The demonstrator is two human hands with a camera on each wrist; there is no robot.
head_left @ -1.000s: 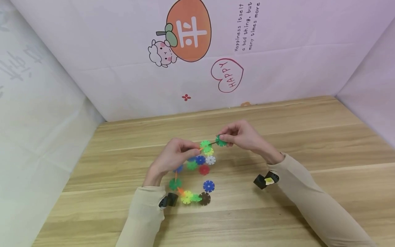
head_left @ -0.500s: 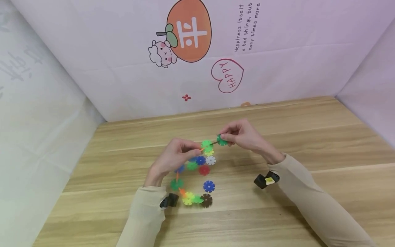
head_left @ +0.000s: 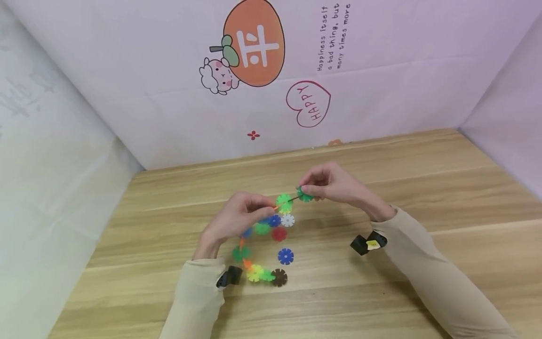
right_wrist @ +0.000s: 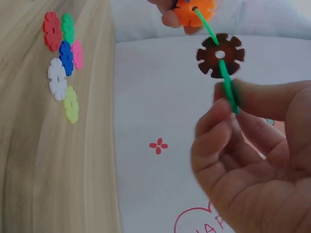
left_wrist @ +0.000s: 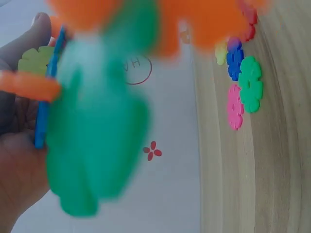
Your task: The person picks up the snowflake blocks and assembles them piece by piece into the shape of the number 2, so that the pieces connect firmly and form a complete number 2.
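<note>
My left hand (head_left: 239, 214) pinches an orange notched plastic disc (right_wrist: 187, 19), part of a chain of interlocked snowflake discs. From this hand the chain hangs toward me, through a green disc (head_left: 242, 253) and a yellow disc (head_left: 255, 273) to a brown end disc (head_left: 279, 278). On the other side, a light green disc (head_left: 284, 202) joins the orange one to another brown disc (right_wrist: 209, 58). My right hand (head_left: 334, 183) pinches a dark green disc (head_left: 305, 194) at that brown disc's edge. In the left wrist view, a blurred green disc (left_wrist: 97, 145) hides part of my hand.
Loose discs lie on the wooden table (head_left: 381, 292) below my hands: blue (head_left: 285, 256), red (head_left: 279, 234), white (head_left: 288, 220), and several others, including pink (right_wrist: 77, 56) and yellow (right_wrist: 71, 107). A printed cloth wall (head_left: 381, 103) stands behind, with plain walls at both sides.
Both hands keep their grips and stay almost in place. The hanging end of the chain sways slightly, right and then back left. The head view has shifted a little.
</note>
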